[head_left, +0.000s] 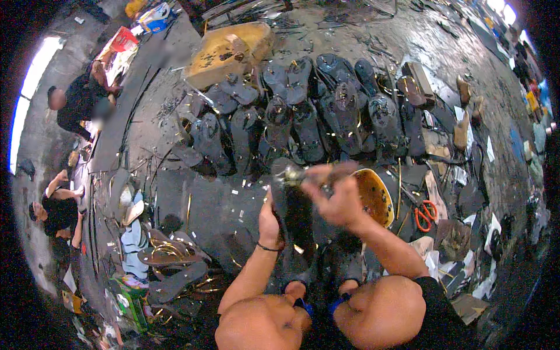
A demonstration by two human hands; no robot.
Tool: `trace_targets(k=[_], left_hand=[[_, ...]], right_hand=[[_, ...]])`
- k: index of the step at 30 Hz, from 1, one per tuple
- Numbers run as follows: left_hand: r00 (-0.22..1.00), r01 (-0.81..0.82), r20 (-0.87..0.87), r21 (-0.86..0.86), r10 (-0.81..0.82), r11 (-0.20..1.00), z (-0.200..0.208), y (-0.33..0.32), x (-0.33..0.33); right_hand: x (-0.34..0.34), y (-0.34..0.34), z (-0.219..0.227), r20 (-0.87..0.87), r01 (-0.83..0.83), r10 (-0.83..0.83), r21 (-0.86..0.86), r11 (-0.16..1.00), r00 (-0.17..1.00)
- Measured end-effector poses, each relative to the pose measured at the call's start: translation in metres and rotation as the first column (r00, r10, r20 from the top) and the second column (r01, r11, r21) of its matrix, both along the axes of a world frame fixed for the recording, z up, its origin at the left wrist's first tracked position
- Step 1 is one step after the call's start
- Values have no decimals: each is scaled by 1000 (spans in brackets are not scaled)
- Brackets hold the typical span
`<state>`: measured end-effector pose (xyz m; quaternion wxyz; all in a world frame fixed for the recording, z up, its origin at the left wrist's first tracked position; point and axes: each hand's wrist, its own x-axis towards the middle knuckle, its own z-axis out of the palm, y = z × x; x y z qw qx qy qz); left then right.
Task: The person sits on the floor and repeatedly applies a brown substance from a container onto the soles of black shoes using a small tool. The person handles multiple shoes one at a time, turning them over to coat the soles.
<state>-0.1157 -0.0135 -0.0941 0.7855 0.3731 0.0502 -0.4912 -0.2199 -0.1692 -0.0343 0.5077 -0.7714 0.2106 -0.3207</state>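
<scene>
My left hand [269, 223] is closed on the edge of a dark sandal sole [293, 204], which stands tilted up in front of my knees. At its upper end a small shiny metal tool [296, 174] touches or nearly touches the sole. My right hand [338, 197] is closed around that tool's handle. Motion blurs the fingers and the tool, so its exact kind does not show. Close beside the right hand is a yellow bowl [382, 195] with small dark bits inside, partly hidden by the hand.
Rows of dark sandals [306, 131] lie ahead, below a yellow tray [256, 38] holding dark bits. Orange-handled scissors [426, 216] and wooden shoe lasts [461, 131] are at right. More sandals [175, 259] and scraps lie at left, where two other people [61, 210] sit.
</scene>
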Motion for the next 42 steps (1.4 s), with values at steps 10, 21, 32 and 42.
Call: trace_targets(k=[10, 21, 32, 42], left_hand=[[919, -111, 394, 212, 19, 971, 13, -9, -12], [910, 207, -381, 71, -165, 976, 22, 80, -48], [995, -55, 90, 128, 44, 990, 1, 3, 21], [984, -57, -169, -8, 55, 998, 16, -20, 24]], right_hand=[[-5, 29, 3, 118, -50, 60, -85, 995, 991], [-9, 18, 30, 90, -7, -100, 777, 629, 991], [1, 39, 5, -72, -119, 125, 80, 990, 990], [13, 47, 24, 85, -299, 289, 164, 940, 954]])
